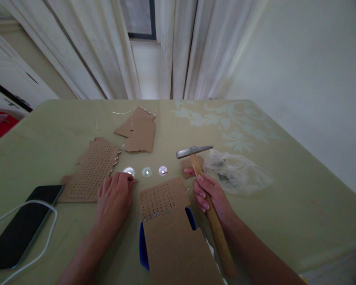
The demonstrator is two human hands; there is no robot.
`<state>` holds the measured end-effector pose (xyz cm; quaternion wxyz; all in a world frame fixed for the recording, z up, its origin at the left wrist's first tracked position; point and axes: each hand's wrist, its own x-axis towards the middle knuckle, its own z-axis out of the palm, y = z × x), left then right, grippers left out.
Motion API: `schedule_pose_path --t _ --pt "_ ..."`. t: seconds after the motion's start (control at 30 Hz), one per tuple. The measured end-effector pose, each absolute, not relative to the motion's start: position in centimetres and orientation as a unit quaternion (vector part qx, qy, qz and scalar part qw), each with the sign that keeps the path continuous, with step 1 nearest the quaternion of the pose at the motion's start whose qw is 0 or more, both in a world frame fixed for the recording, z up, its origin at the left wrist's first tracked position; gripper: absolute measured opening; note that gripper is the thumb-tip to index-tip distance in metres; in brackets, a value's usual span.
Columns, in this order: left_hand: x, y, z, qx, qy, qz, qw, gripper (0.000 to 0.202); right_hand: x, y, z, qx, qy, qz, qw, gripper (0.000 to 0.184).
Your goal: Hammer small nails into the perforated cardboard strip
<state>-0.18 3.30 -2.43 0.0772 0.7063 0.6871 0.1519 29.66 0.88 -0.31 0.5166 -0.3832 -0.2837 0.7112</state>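
My right hand [209, 194] is wrapped round the wooden handle of a hammer [216, 225], whose steel head is raised above the table. On the left, my left hand [115, 196] is closed with its fingers bent down beside a small round white disc [129, 171]. Thin dark nail-like pieces [136, 181] stick out at its fingertips, partly hidden. Between the hands lies a cardboard sheet [178, 241] over a blue object [143, 247]. Rows of holes cover its far end, and a row of small grey bits runs along the nearest holes.
Two more small discs [146, 171] lie in the middle. A perforated cardboard piece [91, 170] and a phone [23, 225] under a white cable [52, 233] are at left. Torn cardboard [141, 134] lies farther back. A clear plastic bag [240, 174] with small dark items sits right.
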Motion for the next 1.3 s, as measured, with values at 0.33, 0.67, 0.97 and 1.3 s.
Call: schedule_pose_path --t 0.33,0.67,0.97,1.3 --pt "1.9 2.3 1.2 0.561 0.576 0.446 0.392 0.030 29.2 0.6 -0.1 -0.440 -0.314 0.680 0.496 0.054" --pt "2.8 1.2 0.6 0.460 0.542 0.483 0.512 0.029 28.8 0.3 0.1 -0.456 -0.315 0.673 0.489 0.047" --pt "3.0 1.3 0.7 0.385 0.534 0.518 0.547 0.036 28.8 -0.1 0.6 -0.449 -0.330 0.679 0.478 0.045" --pt "2.7 1.4 0.5 0.429 0.567 0.520 0.473 0.036 28.6 -0.8 0.6 -0.470 -0.358 0.657 0.468 0.042"
